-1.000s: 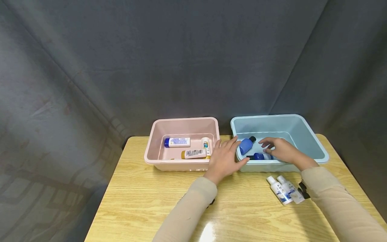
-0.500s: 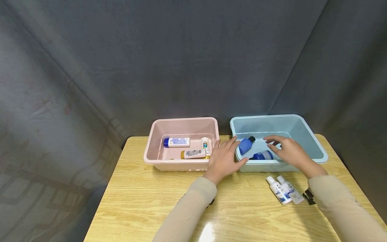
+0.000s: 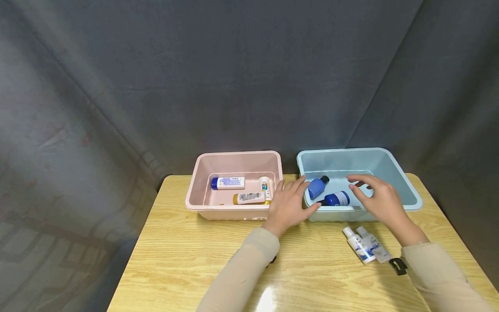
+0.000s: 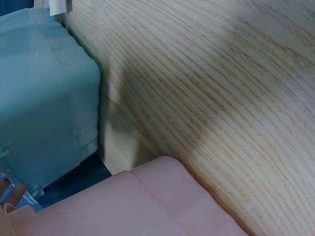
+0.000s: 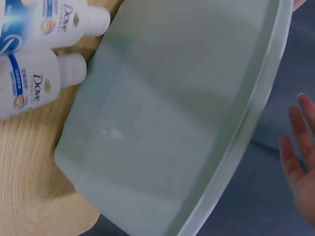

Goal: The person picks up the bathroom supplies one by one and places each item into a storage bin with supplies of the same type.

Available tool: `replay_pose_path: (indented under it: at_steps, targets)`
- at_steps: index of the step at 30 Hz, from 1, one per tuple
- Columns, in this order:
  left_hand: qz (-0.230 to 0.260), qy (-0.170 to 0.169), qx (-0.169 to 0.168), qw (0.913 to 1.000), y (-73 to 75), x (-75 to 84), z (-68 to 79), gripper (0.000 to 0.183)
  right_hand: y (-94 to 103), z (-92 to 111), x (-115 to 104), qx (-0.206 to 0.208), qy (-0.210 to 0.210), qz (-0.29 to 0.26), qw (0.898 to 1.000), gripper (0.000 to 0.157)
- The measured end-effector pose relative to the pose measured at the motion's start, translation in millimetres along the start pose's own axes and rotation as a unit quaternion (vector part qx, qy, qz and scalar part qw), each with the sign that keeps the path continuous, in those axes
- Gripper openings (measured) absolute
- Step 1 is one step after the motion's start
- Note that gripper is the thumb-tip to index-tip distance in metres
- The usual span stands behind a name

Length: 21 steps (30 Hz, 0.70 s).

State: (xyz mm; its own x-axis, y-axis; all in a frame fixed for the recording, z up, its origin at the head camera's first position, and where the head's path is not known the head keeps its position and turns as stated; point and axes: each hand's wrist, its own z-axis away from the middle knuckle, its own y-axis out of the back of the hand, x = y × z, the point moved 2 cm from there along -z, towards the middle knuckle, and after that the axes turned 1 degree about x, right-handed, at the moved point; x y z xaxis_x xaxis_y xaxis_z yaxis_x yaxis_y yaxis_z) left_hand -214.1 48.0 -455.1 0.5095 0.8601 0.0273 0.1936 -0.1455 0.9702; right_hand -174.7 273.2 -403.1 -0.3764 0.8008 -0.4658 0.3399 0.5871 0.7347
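Note:
My left hand (image 3: 287,207) spreads over the gap between a pink bin (image 3: 234,213) and a light blue bin (image 3: 393,208), near both rims; whether it touches them I cannot tell. Over the front right of the blue bin is my right hand (image 3: 380,200), fingers loosely bent, holding nothing. Two blue bottles lie in that bin: a blue bottle with a black cap (image 3: 317,188) at the left, and a dark blue labelled bottle (image 3: 338,199) nearer the front. In the right wrist view the right hand (image 5: 302,157) appears beyond the bin's rim.
Two white Dove bottles (image 3: 359,246) (image 5: 34,83) lie side by side on the wooden table (image 3: 187,260), in front of the blue bin. Inside the pink bin are a white tube with a blue cap (image 3: 230,183), a yellow-capped tube (image 3: 250,198) and another tube (image 3: 265,186). Grey curtain (image 3: 249,86) hangs behind.
My right hand has drawn back to the right, away from the dark blue bottle, which has shifted slightly left and lies in fuller view. The left hand has stayed in place.

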Motion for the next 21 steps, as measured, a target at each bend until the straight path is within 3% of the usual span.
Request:
replay_pose_path:
  at_steps: [13,21]
  targets:
    - [-0.002,0.000,-0.002,1.0000,0.5,0.0,0.1,0.075,6.5,18.1,-21.6,0.089,0.030,0.007,0.996,0.038]
    - [0.004,0.003,-0.004,1.0000,1.8,0.3,0.2,0.075,8.2,31.8,-26.4,0.106,0.047,-0.006,0.993,0.041]
